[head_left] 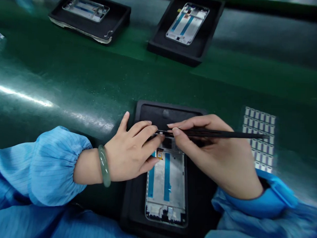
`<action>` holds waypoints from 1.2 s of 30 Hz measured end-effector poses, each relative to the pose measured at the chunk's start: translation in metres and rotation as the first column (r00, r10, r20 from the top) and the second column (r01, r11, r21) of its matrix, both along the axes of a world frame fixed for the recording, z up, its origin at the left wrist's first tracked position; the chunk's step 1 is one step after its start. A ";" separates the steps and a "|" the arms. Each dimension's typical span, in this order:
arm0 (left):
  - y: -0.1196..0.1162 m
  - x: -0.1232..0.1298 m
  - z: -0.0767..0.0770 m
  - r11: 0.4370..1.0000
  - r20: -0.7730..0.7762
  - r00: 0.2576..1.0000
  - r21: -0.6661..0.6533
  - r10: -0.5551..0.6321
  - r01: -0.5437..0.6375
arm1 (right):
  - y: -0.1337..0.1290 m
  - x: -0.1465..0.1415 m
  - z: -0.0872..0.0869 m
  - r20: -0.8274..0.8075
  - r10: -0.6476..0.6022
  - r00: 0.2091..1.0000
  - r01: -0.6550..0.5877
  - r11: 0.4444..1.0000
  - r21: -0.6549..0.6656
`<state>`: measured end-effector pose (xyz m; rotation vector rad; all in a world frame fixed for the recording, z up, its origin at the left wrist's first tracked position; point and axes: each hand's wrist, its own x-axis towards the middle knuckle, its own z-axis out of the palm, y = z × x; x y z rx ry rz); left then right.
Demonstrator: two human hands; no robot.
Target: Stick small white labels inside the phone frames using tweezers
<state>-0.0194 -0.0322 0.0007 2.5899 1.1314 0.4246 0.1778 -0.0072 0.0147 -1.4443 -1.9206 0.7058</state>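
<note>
A silver phone frame (178, 175) with blue strips lies in a black tray (133, 201) in front of me. My left hand (134, 149) reaches over its upper left part, fingertips at the top edge and near a small orange-edged connector (159, 154); the fingers are spread, the little finger side lifted. Black tweezers (215, 134) are pinched between the thumb and fingers of my right hand (214, 152). Their tips point left, to the frame's top edge beside my left fingertips. Whatever lies between the tips is too small to make out.
On the right, a sheet of small pale labels (259, 136) lies partly behind my right hand. Two more black trays, one at the back left (117, 20) and one at the back centre (173, 53), each hold a phone frame. The table (97, 75) is green.
</note>
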 end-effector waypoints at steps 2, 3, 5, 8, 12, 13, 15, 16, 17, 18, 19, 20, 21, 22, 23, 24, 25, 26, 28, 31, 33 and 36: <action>0.000 0.000 0.000 1.000 0.000 1.000 -0.004 -0.002 0.002 | 0.000 -0.001 0.001 0.050 0.004 0.999 -0.005 1.000 0.020; 0.000 0.000 0.001 1.000 -0.003 1.000 -0.007 -0.004 0.004 | -0.001 -0.002 0.001 0.068 -0.001 0.998 -0.001 1.000 0.026; 0.001 -0.001 0.001 1.000 -0.011 1.000 -0.015 -0.004 0.004 | -0.003 -0.004 0.001 0.072 -0.022 0.997 0.020 0.999 0.025; 0.001 -0.001 0.001 1.000 -0.015 1.000 -0.024 -0.005 0.004 | -0.006 -0.004 -0.002 -0.005 -0.101 0.995 0.101 0.995 -0.008; 0.000 -0.001 0.001 1.000 -0.018 1.000 -0.022 -0.005 0.004 | -0.009 -0.002 -0.009 -0.164 -0.194 0.967 0.175 0.977 -0.122; 0.000 0.000 0.001 1.000 -0.019 1.000 -0.020 -0.002 0.002 | -0.009 -0.002 -0.010 -0.187 -0.199 0.962 0.175 0.975 -0.136; 0.000 0.000 0.001 1.000 -0.018 1.000 -0.020 -0.001 0.000 | -0.009 -0.001 -0.012 -0.200 -0.195 0.960 0.172 0.977 -0.126; 0.000 0.000 0.001 1.000 -0.018 1.000 -0.021 -0.001 0.001 | -0.009 -0.001 -0.012 -0.192 -0.184 0.964 0.165 0.980 -0.111; 0.000 0.000 0.001 1.000 -0.018 1.000 -0.021 -0.001 0.001 | -0.009 -0.001 -0.013 -0.177 -0.170 0.969 0.155 0.984 -0.093; 0.000 0.000 0.001 1.000 -0.021 1.000 -0.023 -0.001 0.000 | -0.009 -0.001 -0.014 -0.161 -0.155 0.975 0.145 0.987 -0.071; 0.000 0.000 0.001 1.000 -0.023 1.000 -0.026 -0.001 0.000 | -0.008 -0.001 -0.014 -0.145 -0.143 0.979 0.136 0.989 -0.052; 0.000 0.000 0.001 1.000 -0.026 1.000 -0.027 0.001 -0.001 | -0.008 -0.001 -0.015 -0.133 -0.134 0.982 0.131 0.991 -0.036; 0.000 0.000 0.001 1.000 -0.027 1.000 -0.027 0.001 -0.002 | -0.008 -0.001 -0.015 -0.122 -0.133 0.984 0.131 0.991 -0.025; 0.000 0.000 0.002 1.000 -0.027 1.000 -0.026 0.001 -0.001 | -0.008 0.000 -0.015 -0.115 -0.138 0.984 0.137 0.990 -0.017; 0.000 -0.001 0.002 1.000 -0.025 1.000 -0.024 -0.001 0.001 | -0.008 0.000 -0.015 -0.114 -0.145 0.983 0.144 0.989 -0.017; 0.000 -0.001 0.002 1.000 -0.022 1.000 -0.022 -0.003 0.003 | -0.008 0.000 -0.015 -0.121 -0.152 0.981 0.151 0.988 -0.022; 0.000 -0.001 0.002 1.000 -0.019 1.000 -0.020 -0.005 0.005 | -0.008 -0.001 -0.015 -0.131 -0.158 0.979 0.155 0.987 -0.031; 0.000 -0.001 0.002 1.000 -0.016 1.000 -0.018 -0.007 0.006 | -0.008 -0.001 -0.015 -0.144 -0.163 0.976 0.159 0.986 -0.041; 0.000 -0.001 0.001 1.000 -0.008 1.000 -0.010 -0.006 0.006 | -0.008 -0.002 -0.015 -0.166 -0.167 0.972 0.161 0.986 -0.052; 0.000 -0.001 0.001 1.000 -0.007 1.000 -0.001 -0.005 0.005 | -0.008 -0.002 -0.016 -0.158 -0.151 0.976 0.149 0.988 -0.027; 0.000 0.000 0.001 1.000 -0.014 1.000 -0.003 -0.005 0.005 | -0.008 -0.002 -0.016 -0.125 -0.148 0.981 0.149 0.989 -0.007; 0.000 0.000 0.001 1.000 -0.022 1.000 -0.003 -0.007 0.007 | -0.007 -0.003 -0.016 -0.075 -0.177 0.981 0.179 0.984 0.011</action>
